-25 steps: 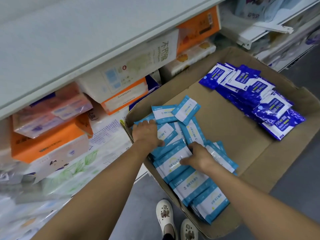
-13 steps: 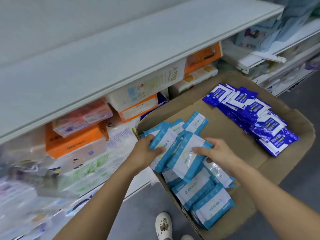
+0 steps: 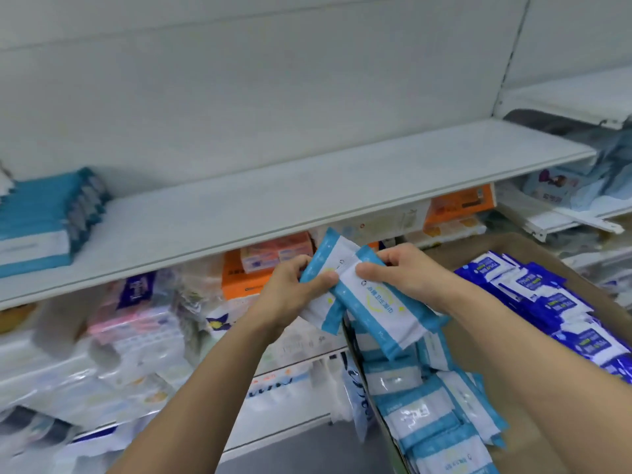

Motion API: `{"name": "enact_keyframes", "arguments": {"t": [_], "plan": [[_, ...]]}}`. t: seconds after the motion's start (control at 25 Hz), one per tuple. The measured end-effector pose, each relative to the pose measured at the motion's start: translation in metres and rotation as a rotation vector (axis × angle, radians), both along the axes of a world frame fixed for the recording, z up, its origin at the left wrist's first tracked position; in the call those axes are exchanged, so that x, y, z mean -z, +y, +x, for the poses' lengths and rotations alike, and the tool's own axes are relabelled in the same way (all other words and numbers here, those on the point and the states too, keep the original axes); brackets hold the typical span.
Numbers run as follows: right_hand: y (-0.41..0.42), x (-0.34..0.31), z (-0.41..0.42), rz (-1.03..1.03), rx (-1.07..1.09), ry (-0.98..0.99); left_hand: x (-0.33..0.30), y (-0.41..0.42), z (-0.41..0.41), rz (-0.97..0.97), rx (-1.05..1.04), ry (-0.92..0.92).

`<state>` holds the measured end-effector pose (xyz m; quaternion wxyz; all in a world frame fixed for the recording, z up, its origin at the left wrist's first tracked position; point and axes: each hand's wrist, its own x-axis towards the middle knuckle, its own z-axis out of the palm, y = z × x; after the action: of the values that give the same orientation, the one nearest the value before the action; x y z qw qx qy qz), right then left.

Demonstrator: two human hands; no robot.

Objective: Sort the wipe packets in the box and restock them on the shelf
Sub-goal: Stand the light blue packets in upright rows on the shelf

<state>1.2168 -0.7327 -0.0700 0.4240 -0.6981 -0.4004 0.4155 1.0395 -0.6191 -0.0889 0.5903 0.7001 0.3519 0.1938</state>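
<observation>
My left hand [image 3: 290, 295] and my right hand [image 3: 403, 271] together grip a small bundle of light-blue and white wipe packets [image 3: 369, 302], held in the air just below the front edge of the white shelf [image 3: 273, 206]. More light-blue packets [image 3: 427, 412] lie heaped in the near left part of the cardboard box [image 3: 533, 449]. Dark-blue wipe packets [image 3: 547, 302] are piled along the box's right side. A stack of light-blue packets [image 3: 41, 220] stands on the shelf at far left.
Below the shelf sit orange boxes [image 3: 239, 278], tissue packs [image 3: 136, 313] and plastic-wrapped paper goods [image 3: 68, 381]. Another shelf unit with packaged goods [image 3: 564, 186] stands at the right. Most of the white shelf board to the right of the stack is bare.
Both hands lifted the light-blue packets out of the box and up toward the shelf edge. The view tilted upward, bringing the shelf top and its stack into sight.
</observation>
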Motion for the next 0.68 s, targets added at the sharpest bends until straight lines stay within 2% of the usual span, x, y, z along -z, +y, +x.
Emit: {"name": "enact_keyframes", "arguments": {"t": [0.12, 0.36, 0.48, 0.68], "plan": [[0.023, -0.026, -0.014, 0.048, -0.054, -0.007, -0.021, 0.017, -0.019, 0.06, -0.086, -0.032], [0.08, -0.037, -0.025, -0.016, -0.225, -0.023, -0.048, 0.073, -0.057, 0.1, -0.32, -0.162], [0.127, -0.042, -0.033, 0.137, -0.068, 0.044, -0.056, 0.109, -0.075, 0.087, -0.381, -0.209], [0.228, -0.054, -0.046, 0.363, 0.259, 0.289, -0.076, 0.19, -0.121, 0.048, -0.429, -0.239]]}}
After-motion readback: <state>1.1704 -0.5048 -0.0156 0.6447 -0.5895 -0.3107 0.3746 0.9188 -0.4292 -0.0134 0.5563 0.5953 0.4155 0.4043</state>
